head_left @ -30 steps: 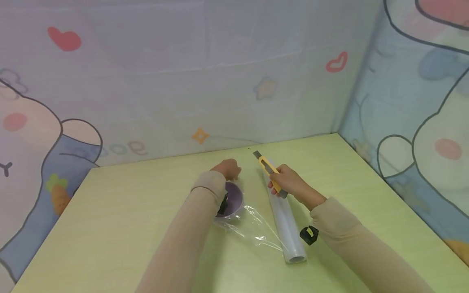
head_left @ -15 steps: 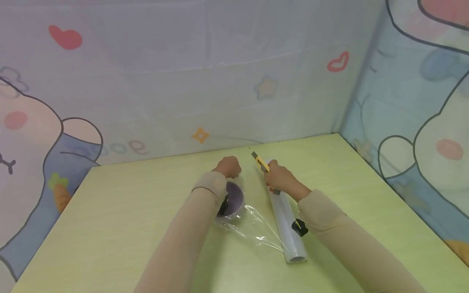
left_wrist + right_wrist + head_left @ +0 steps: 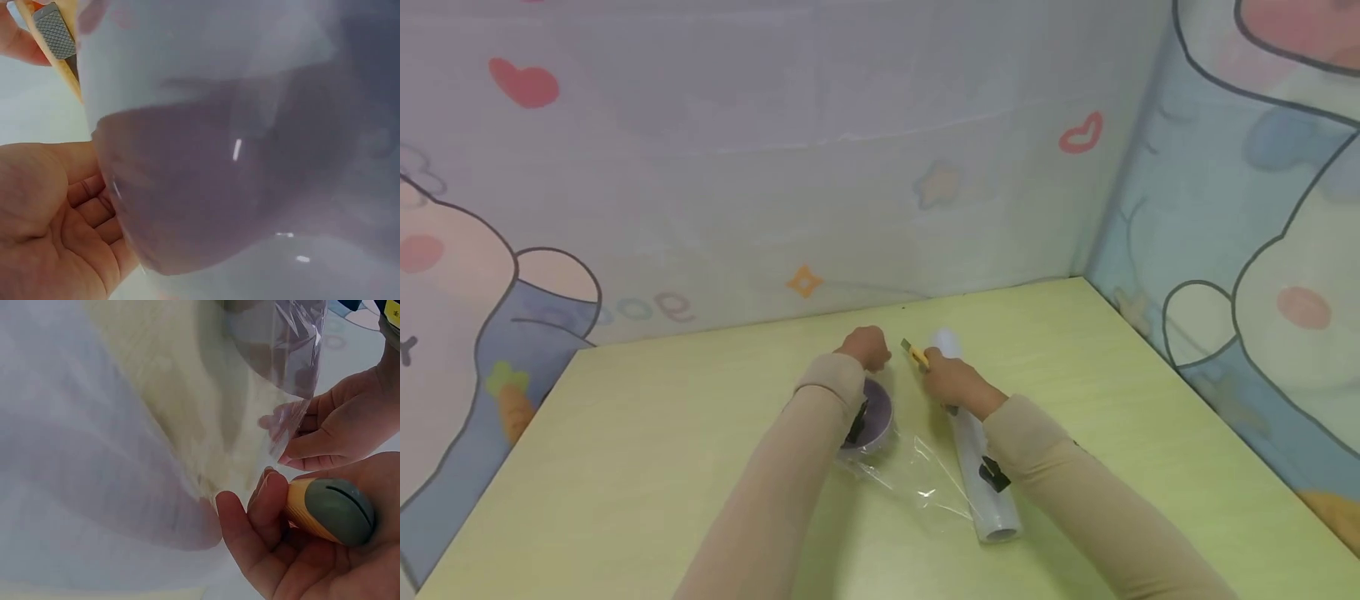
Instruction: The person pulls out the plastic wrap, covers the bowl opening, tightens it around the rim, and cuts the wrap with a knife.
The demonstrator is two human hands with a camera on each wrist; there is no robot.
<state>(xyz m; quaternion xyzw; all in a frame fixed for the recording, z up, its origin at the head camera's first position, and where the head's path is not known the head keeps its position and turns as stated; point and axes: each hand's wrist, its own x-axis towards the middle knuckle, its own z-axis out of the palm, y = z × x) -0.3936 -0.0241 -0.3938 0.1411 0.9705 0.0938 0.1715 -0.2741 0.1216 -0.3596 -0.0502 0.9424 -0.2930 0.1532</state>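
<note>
My left hand [image 3: 865, 347] pinches the edge of a sheet of clear plastic film [image 3: 294, 350] just beyond a purple bowl [image 3: 880, 417]. Seen from the left wrist, the film lies over the bowl [image 3: 181, 181], and the fingertips of the left hand [image 3: 44, 219] are hidden behind it. My right hand [image 3: 953, 382] grips a yellow utility knife [image 3: 914, 357], blade out and angled toward the left hand. The film runs to a roll of plastic wrap [image 3: 981, 479] under the right forearm. From the right wrist, the knife's grey end [image 3: 340, 512] shows in the palm.
The pale yellow-green table [image 3: 647, 467] carries the bowl and the roll. A printed cloth [image 3: 715, 183] with cartoon figures hangs behind it and along the right side. Small black wrist cameras [image 3: 994, 473] sit under both sleeves.
My right hand has moved left with the utility knife, across the roll, and its blade is nearer the left hand. The left hand keeps its place at the film. The head view shifts slightly.
</note>
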